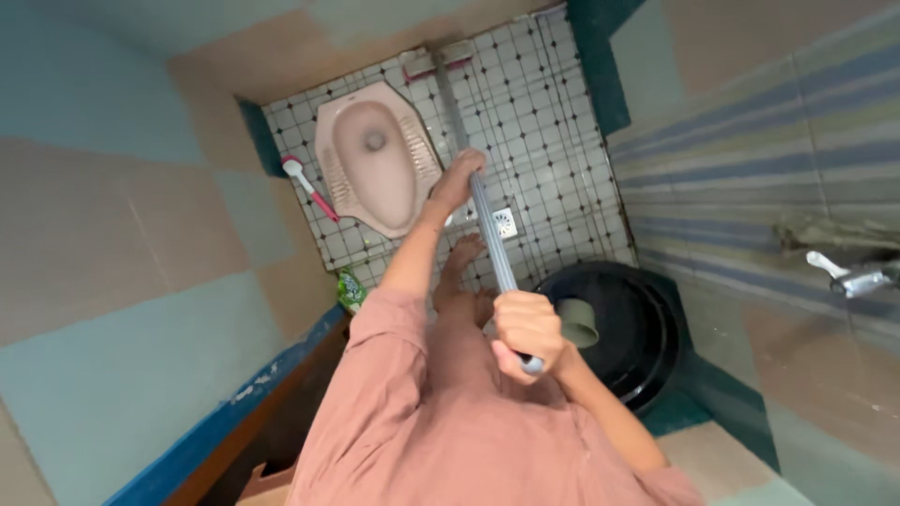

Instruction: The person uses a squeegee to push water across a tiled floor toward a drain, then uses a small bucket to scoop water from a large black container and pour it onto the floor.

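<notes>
I look down at a small tiled bathroom floor point(544, 122). A long grey handle point(487, 220) runs from my hands to a wiper head point(438, 58) resting on the tiles at the far wall. My left hand point(457, 181) grips the handle midway along it. My right hand point(528, 333) is closed around the handle's near end. A pink squat toilet pan point(373, 155) sits left of the handle. My bare feet point(461, 276) stand on the tiles below the pan.
A pink-handled toilet brush point(307, 187) lies left of the pan. A floor drain point(504, 223) is beside the handle. A black tub point(626, 328) with a grey mug point(577, 323) stands at the right. A wall tap point(848, 278) juts out far right. A green packet point(351, 290) lies by the blue step.
</notes>
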